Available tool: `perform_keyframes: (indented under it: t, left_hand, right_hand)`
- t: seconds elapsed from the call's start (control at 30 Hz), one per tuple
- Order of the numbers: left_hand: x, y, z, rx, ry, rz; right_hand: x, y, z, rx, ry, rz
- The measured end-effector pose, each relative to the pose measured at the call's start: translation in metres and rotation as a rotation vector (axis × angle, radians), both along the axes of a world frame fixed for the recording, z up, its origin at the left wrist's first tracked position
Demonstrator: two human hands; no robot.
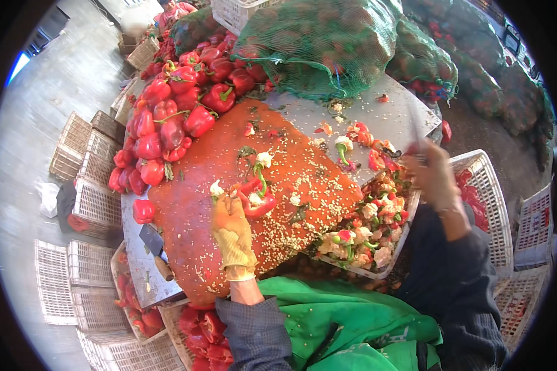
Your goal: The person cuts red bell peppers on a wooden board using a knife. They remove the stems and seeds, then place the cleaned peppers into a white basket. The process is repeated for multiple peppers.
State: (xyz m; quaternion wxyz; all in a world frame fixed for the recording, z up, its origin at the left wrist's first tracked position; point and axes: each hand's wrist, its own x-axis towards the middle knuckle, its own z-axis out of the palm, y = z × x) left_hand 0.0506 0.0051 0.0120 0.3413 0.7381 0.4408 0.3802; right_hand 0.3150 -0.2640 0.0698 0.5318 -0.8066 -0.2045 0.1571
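My left hand point(234, 232), in a yellow knit glove, presses its fingertips against a cut red bell pepper point(263, 207) on the orange board point(199, 162). A pepper core with a green stem point(264, 161) lies across that pepper, and another pale core point(216, 189) shows at the fingertips. My bare right hand point(429, 169) is raised beside the board, over the edge of a crate of pepper cores point(371, 232). It is blurred by motion, its fingers closed around what looks like a knife point(416, 123) with the thin blade upward.
Whole red bell peppers point(167, 125) are heaped along the board's left. Green mesh sacks point(325, 41) stand behind the metal table point(380, 106). A broad-bladed knife point(152, 241) lies at the table's left edge. White plastic crates point(487, 204) flank both sides; cut peppers point(204, 334) fill one below.
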Motion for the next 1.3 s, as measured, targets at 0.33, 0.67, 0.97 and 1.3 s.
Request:
perform_keyframes:
  t: [0.33, 0.67, 0.97, 1.3]
  left_hand:
    - [0.002, 0.001, -0.006, -0.243, -0.128, -0.101]
    - [-0.003, -0.021, 0.018, -0.582, -0.654, -0.173]
    - [-0.01, -0.043, 0.04, -0.676, -0.911, -0.371]
    - [-0.015, -0.038, 0.039, -0.661, -0.91, -0.36]
  right_hand:
    - [-0.093, 0.214, -0.049, 0.104, 0.199, 0.549]
    - [-0.134, 0.191, -0.049, 0.516, 0.607, 0.363]
    - [-0.165, 0.161, -0.023, 0.65, 0.573, 0.472]
    - [-0.153, 0.161, -0.033, 0.757, 1.273, 0.353]
